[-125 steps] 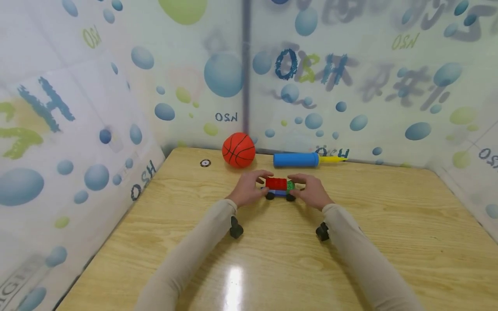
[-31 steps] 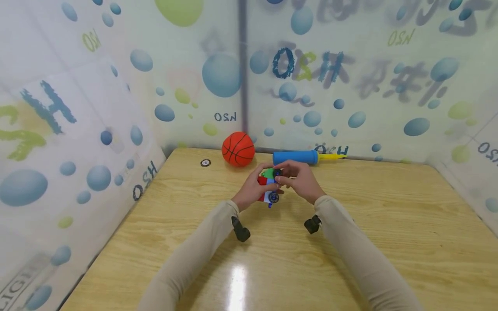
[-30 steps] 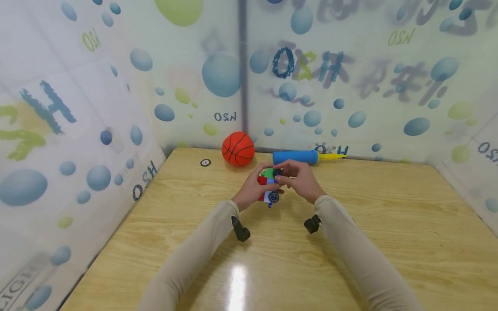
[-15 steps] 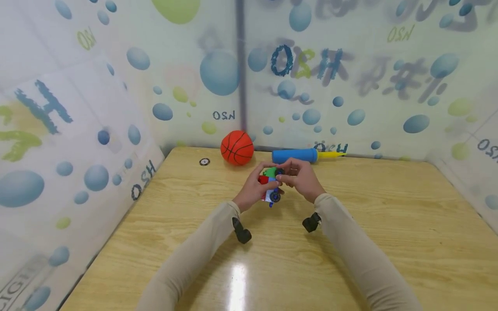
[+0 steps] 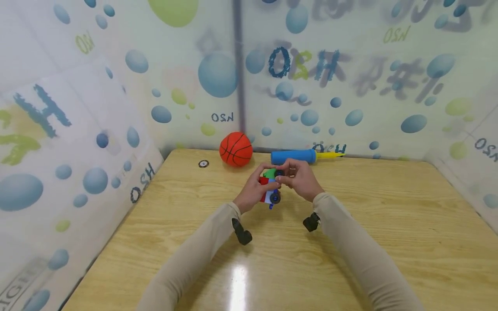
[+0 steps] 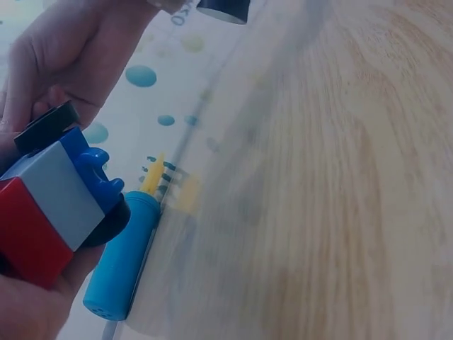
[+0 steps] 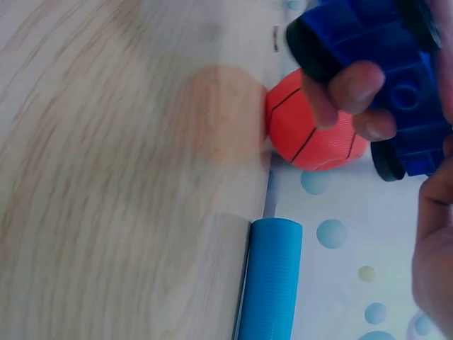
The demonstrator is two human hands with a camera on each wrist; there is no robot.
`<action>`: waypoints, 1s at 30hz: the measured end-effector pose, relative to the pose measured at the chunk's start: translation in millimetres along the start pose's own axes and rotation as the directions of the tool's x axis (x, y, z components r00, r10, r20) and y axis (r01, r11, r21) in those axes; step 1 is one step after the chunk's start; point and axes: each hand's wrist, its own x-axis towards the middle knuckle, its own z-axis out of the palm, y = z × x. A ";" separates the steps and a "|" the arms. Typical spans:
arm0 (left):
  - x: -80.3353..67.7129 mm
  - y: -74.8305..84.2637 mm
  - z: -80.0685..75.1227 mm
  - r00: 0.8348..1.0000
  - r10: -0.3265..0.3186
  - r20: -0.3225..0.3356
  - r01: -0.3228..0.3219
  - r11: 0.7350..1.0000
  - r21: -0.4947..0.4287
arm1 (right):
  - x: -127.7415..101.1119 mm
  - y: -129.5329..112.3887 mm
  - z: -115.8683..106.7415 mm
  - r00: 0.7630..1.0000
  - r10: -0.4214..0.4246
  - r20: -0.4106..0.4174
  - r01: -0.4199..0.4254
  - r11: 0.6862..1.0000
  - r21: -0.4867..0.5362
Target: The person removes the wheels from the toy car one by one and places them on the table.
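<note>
A toy truck [image 5: 267, 196] of building blocks, with red, green, light blue and dark blue parts and black wheels, is tipped on end, its wheels facing right. My left hand [image 5: 250, 192] grips its body, thumb across the light blue side. My right hand [image 5: 305, 181] pinches the black wheel [image 5: 279, 172] at the green end between thumb and fingertips. The left wrist view shows the truck's light blue block [image 6: 60, 191] and a blue hook at its tail. From the right wrist, the dark blue underside [image 7: 414, 85] shows, left fingers wrapping over its edge.
On the wooden table [image 5: 373, 207], a red basketball-patterned ball [image 5: 235, 149] sits at the back, near the wall. To its right lies a blue hand pump [image 5: 293, 156] with a yellow nozzle. A small round black-and-white disc [image 5: 203, 163] lies left of the ball.
About four seconds ago the truck stood on its wheels between both hands; now it is turned on end in the left hand. Over the last second, the hands keep nearly the same pose.
</note>
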 end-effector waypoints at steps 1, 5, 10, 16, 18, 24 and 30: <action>-0.1 0.0 -0.4 1.000 0.004 0.001 -0.004 1.000 0.001 | -0.2 0.7 0.6 1.000 -0.010 0.002 0.010 1.000 -0.014; 0.2 1.6 -1.4 1.000 0.008 0.004 -0.008 1.000 0.017 | -1.5 3.6 3.0 0.999 -0.045 -0.015 0.044 0.998 -0.050; 3.5 3.9 -3.6 1.000 -0.013 0.000 0.013 0.999 0.049 | -0.4 4.6 5.7 0.992 -0.124 -0.023 0.121 0.986 -0.111; 8.7 -4.1 -12.7 0.999 -0.019 0.028 0.023 0.989 -0.146 | 0.6 9.0 -10.6 0.998 -0.037 -0.048 0.040 0.996 0.075; 9.1 -9.3 -16.2 0.999 -0.001 0.049 0.011 0.978 -0.209 | 0.3 12.2 -17.7 0.999 0.018 -0.041 -0.015 0.997 0.069; 7.1 -19.6 -21.2 0.999 0.034 0.031 -0.024 0.962 -0.273 | 3.8 27.4 -33.2 0.972 0.219 0.079 -0.205 0.966 -0.156; 7.4 -22.9 -20.8 0.999 0.049 0.023 -0.039 0.947 -0.320 | 12.1 47.7 -43.4 0.916 0.379 0.131 -0.312 0.880 -0.358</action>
